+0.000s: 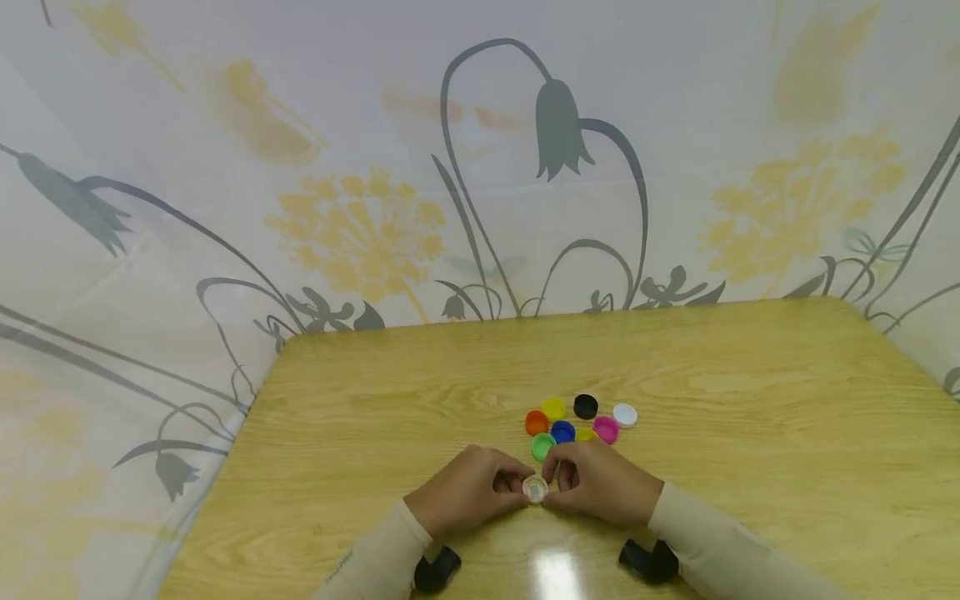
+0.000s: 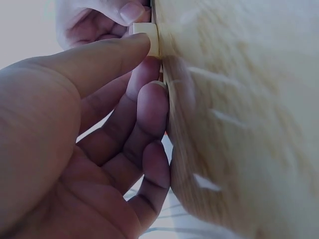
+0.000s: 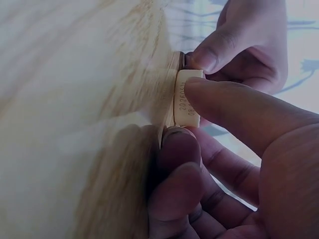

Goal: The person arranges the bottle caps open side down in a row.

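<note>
A cream bottle cap [image 1: 535, 489] lies on the tabletop with its hollow side up, between the two hands. My left hand [image 1: 474, 492] pinches its left side with thumb and fingers. From the other side my right hand [image 1: 600, 485] pinches the same cap. Printed characters run along the side wall of the cap [image 3: 187, 99] in the right wrist view. In the left wrist view, the thumb covers part of the cap [image 2: 153, 40]. Just beyond the hands lie a green cap [image 1: 543, 447], a blue cap [image 1: 563, 432] and a yellow cap [image 1: 586, 435], partly hidden by the right hand.
Farther back on the wooden table [image 1: 360, 417] are an orange cap [image 1: 536, 422], another yellow cap [image 1: 553, 408], a black cap [image 1: 586, 407], a pink cap [image 1: 606, 430] and a white cap [image 1: 625, 416]. A flower-patterned curtain [image 1: 495, 225] hangs behind the table's far edge.
</note>
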{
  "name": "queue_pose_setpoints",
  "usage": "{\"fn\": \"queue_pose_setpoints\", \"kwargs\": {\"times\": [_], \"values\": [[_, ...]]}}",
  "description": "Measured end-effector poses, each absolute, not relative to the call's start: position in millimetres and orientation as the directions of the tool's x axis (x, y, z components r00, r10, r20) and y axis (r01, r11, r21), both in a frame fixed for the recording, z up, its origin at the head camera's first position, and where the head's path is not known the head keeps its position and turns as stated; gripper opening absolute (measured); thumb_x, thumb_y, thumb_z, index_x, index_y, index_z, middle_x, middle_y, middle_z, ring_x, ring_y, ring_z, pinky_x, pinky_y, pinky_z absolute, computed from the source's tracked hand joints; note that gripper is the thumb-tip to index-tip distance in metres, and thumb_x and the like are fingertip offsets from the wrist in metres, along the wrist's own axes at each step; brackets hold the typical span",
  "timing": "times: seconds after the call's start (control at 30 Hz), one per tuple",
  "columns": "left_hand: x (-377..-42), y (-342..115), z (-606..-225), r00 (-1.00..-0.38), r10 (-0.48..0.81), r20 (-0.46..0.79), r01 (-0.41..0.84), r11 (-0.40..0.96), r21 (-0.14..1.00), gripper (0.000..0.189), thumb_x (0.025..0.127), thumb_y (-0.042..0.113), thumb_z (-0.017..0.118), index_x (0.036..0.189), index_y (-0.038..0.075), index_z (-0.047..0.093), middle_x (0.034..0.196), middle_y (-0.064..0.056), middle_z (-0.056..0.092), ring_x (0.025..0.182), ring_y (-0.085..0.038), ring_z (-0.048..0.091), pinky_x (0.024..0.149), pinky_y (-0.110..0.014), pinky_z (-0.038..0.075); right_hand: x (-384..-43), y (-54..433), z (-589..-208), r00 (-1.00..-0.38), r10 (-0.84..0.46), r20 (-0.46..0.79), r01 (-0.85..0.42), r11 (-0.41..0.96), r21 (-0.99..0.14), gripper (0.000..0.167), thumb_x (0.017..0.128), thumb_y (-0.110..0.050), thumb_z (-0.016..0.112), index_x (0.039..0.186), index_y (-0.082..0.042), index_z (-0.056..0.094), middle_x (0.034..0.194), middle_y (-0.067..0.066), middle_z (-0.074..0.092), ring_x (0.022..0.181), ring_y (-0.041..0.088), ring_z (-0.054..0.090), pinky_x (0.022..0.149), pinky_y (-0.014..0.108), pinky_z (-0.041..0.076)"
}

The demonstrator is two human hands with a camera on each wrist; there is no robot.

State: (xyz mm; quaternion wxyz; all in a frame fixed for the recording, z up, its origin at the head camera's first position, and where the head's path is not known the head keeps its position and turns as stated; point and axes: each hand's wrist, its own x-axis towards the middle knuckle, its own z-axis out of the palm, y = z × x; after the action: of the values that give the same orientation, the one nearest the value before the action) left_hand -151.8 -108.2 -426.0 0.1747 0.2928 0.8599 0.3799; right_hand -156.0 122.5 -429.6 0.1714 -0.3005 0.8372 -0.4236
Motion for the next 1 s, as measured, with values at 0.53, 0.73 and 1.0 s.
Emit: {"fn": "queue_pose_setpoints", "kwargs": {"times": [0.53, 0.73, 1.0], "values": [[-149.9, -106.5, -421.9, -0.798, 0.595, -0.098, 0.312, 0.547, 0.777, 0.022, 0.089, 0.019, 0.077, 0.108, 0.008, 0.076, 0.08, 0.01, 0.069, 0.07, 0.004, 0.059, 0.066, -0.015, 0.051, -153.3, 123.4, -429.0, -0.762, -0.647, -0.021, -0.371, 0.463, -0.805, 0.02, 0.089, -0.026, 0.076, 0.098, -0.011, 0.066, 0.072, -0.01, 0.058, 0.064, -0.001, 0.053, 0.059, 0.02, 0.047], [-148.9, -106.0, -422.3, -0.809, 0.574, -0.125, 0.269, 0.551, 0.79, 0.023, 0.09, 0.022, 0.076, 0.109, 0.01, 0.074, 0.082, 0.011, 0.069, 0.073, 0.003, 0.061, 0.068, -0.016, 0.052, -152.2, 124.9, -430.5, -0.767, -0.641, -0.023, -0.344, 0.442, -0.829, 0.019, 0.09, -0.026, 0.075, 0.1, -0.012, 0.066, 0.076, -0.008, 0.061, 0.069, 0.0, 0.056, 0.063, 0.021, 0.049], [-149.5, -105.7, -423.3, -0.82, 0.56, -0.122, 0.257, 0.55, 0.795, 0.021, 0.092, 0.024, 0.074, 0.109, 0.012, 0.073, 0.083, 0.01, 0.071, 0.074, 0.002, 0.062, 0.069, -0.017, 0.051, -153.2, 126.4, -432.1, -0.777, -0.629, -0.031, -0.315, 0.431, -0.846, 0.018, 0.092, -0.026, 0.074, 0.101, -0.013, 0.066, 0.08, -0.005, 0.065, 0.071, 0.002, 0.059, 0.064, 0.021, 0.05]]}}
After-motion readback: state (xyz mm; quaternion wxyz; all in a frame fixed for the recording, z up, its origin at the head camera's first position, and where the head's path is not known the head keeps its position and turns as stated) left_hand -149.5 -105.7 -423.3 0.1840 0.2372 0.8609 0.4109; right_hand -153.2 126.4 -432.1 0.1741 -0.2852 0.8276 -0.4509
